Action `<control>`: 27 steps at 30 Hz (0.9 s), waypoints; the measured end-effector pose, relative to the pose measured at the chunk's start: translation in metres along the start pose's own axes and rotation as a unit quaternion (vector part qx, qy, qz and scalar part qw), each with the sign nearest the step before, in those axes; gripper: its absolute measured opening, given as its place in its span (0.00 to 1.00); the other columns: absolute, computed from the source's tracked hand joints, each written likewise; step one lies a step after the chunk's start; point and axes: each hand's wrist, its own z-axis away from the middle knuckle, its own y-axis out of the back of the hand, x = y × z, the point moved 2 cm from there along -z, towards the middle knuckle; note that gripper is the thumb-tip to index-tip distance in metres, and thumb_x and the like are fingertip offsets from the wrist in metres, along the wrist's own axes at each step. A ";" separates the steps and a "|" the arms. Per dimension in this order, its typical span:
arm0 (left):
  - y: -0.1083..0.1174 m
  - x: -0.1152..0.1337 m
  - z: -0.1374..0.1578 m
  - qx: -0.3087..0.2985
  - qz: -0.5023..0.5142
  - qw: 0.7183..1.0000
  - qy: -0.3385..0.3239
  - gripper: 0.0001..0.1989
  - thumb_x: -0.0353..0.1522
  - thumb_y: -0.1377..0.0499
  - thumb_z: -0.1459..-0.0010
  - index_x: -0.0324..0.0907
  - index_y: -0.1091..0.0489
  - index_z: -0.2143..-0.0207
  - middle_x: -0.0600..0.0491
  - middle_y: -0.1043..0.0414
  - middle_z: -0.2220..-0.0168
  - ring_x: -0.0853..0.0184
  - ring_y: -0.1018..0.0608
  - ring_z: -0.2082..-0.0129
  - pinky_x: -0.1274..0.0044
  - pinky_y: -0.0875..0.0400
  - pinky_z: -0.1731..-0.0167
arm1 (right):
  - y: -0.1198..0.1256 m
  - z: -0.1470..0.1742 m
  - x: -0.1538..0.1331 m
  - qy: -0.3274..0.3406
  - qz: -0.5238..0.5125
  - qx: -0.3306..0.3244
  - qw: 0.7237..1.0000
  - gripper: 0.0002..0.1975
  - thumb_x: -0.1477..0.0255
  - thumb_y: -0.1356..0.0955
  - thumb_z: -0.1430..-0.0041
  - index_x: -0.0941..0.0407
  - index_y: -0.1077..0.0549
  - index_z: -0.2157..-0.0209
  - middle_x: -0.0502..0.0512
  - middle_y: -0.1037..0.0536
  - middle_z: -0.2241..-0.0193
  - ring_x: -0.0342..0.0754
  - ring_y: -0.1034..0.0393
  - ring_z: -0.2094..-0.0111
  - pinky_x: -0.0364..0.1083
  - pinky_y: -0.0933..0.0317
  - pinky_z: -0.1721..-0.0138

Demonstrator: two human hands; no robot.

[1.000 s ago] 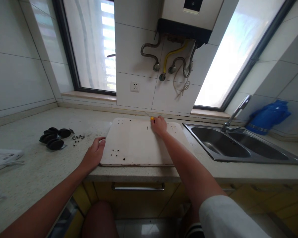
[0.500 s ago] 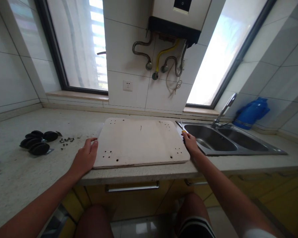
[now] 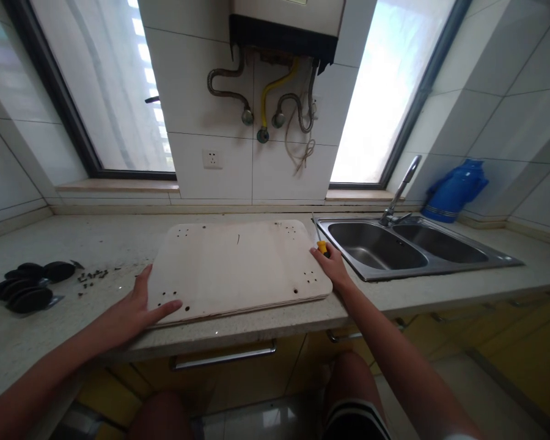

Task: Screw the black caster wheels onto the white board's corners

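Note:
A pale rectangular board (image 3: 238,269) with rounded corners lies flat on the counter, small holes grouped at its corners. My left hand (image 3: 140,308) is at its left end, thumb resting on the top face near the front corner and the other fingers along the side edge. At the opposite end, my right hand (image 3: 332,266) grips a screwdriver (image 3: 322,247) with a yellow and black handle, its shaft pointing up and away. That same hand rests against the board's right edge.
Black caster wheels (image 3: 30,296) and a scatter of small screws (image 3: 91,278) sit on the counter (image 3: 105,238) at left. A double steel sink (image 3: 376,247) with a tap (image 3: 401,189) is at right, with a blue thermos flask (image 3: 456,190) behind it. A water heater (image 3: 284,27) hangs on the wall.
My left thumb has swung out over the board's top face, spreading from the fingers. My right hand still holds the screwdriver. The view has shifted, moving the scene leftward.

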 end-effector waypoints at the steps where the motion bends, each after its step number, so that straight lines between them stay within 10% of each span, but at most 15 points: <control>1: -0.002 0.001 0.000 0.014 0.010 1.000 0.003 0.74 0.67 0.35 0.49 0.33 0.63 0.18 0.27 0.44 0.22 0.33 0.27 0.29 0.54 0.28 0.32 | 0.000 0.000 -0.001 0.002 -0.004 0.008 1.000 0.20 0.51 0.25 0.37 0.54 0.25 0.62 0.49 0.23 0.67 0.47 0.31 0.65 0.48 0.33 0.60; 18: 0.006 0.049 0.021 -0.025 -0.044 0.999 0.019 0.71 0.68 0.38 0.46 0.31 0.60 0.19 0.23 0.30 0.31 0.33 0.19 0.37 0.56 0.25 0.40 | 0.011 -0.001 -0.013 -0.073 -0.037 0.034 0.996 0.29 0.45 0.22 0.56 0.55 0.21 0.64 0.54 0.20 0.69 0.49 0.31 0.68 0.48 0.37 0.67; 22: 0.041 0.038 0.007 -0.001 -0.103 0.993 0.057 0.53 0.66 0.51 0.35 0.36 0.40 0.24 0.30 0.17 0.44 0.36 0.14 0.46 0.56 0.23 0.47 | 0.011 -0.008 -0.007 -0.072 -0.019 0.052 0.996 0.32 0.38 0.24 0.57 0.54 0.23 0.69 0.52 0.24 0.73 0.48 0.35 0.69 0.49 0.41 0.66; 27: 0.114 -0.033 0.001 0.181 -0.262 0.942 0.111 0.33 0.52 0.52 0.30 0.33 0.25 0.47 0.26 0.25 0.41 0.32 0.23 0.38 0.49 0.27 0.39 | 0.012 -0.013 -0.001 -0.062 -0.002 0.072 0.995 0.35 0.33 0.27 0.56 0.53 0.25 0.72 0.51 0.27 0.73 0.48 0.36 0.68 0.50 0.40 0.62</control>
